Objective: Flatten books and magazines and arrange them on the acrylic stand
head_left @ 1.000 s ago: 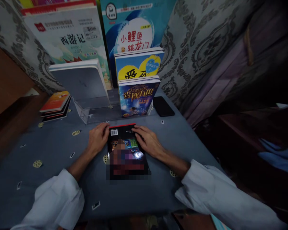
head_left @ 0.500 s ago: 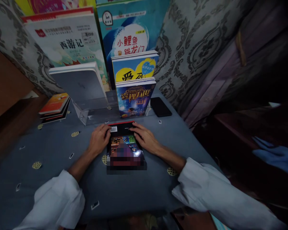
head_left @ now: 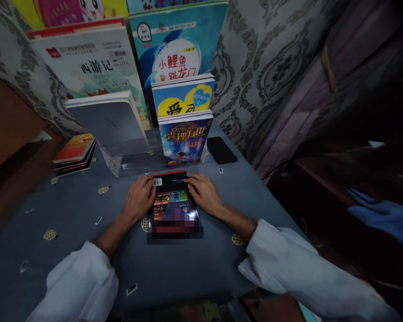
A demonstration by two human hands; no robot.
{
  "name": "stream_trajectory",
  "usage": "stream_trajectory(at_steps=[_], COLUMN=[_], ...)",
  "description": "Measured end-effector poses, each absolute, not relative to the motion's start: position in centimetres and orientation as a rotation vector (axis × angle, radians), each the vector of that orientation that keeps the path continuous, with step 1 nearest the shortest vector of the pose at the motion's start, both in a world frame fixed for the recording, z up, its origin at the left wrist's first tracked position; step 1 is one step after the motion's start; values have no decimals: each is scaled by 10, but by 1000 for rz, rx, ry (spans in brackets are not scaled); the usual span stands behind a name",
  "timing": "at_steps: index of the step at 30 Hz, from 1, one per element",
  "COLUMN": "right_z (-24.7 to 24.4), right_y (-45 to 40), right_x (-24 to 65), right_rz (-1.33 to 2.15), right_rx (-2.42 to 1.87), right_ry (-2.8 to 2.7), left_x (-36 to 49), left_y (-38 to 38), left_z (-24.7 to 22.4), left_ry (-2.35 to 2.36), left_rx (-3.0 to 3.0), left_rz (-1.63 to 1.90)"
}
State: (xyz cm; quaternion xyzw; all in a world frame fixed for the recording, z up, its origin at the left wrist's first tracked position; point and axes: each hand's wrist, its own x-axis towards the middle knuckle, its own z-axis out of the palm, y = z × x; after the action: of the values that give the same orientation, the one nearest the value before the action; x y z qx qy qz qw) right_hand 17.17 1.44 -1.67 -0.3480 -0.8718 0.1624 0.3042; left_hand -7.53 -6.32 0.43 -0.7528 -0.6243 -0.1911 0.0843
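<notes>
Since the earlier frame, the black book (head_left: pixel 169 183), left hand (head_left: pixel 139 197) and right hand (head_left: pixel 207 194) had edged toward the clear stand (head_left: pixel 134 165). The tabletop (head_left: pixel 174 273) supported the book flat; the stand held books (head_left: pixel 184 145) upright for display. Loosely bent left fingers and slightly spread right fingers framed the black book's far corners, apparently squaring it.

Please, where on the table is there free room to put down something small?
The table has bare patches between the orange-topped stack and left sleeve, between the phone and right sleeve, and between the sleeves, nearer than the black book. The back is crowded with standing books; both hands occupy the middle.
</notes>
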Motion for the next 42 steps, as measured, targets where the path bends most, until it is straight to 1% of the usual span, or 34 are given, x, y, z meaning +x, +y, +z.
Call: stream_trajectory(at_steps=[9, 19, 42], right_z=[-15, -16, -20], right_y=[13, 13, 18], right_x=[172, 171, 172], right_rz=[429, 400, 408], right_rx=[-913, -921, -864], right_ry=[-2318, -2324, -2304], left_x=[-70, -59, -20], left_y=[-59, -50, -7], left_z=[2, 3, -6], left_ry=[-1832, -1721, -1485], left_rx=[-2328, -2400, -2624], left_rz=[-614, -577, -565])
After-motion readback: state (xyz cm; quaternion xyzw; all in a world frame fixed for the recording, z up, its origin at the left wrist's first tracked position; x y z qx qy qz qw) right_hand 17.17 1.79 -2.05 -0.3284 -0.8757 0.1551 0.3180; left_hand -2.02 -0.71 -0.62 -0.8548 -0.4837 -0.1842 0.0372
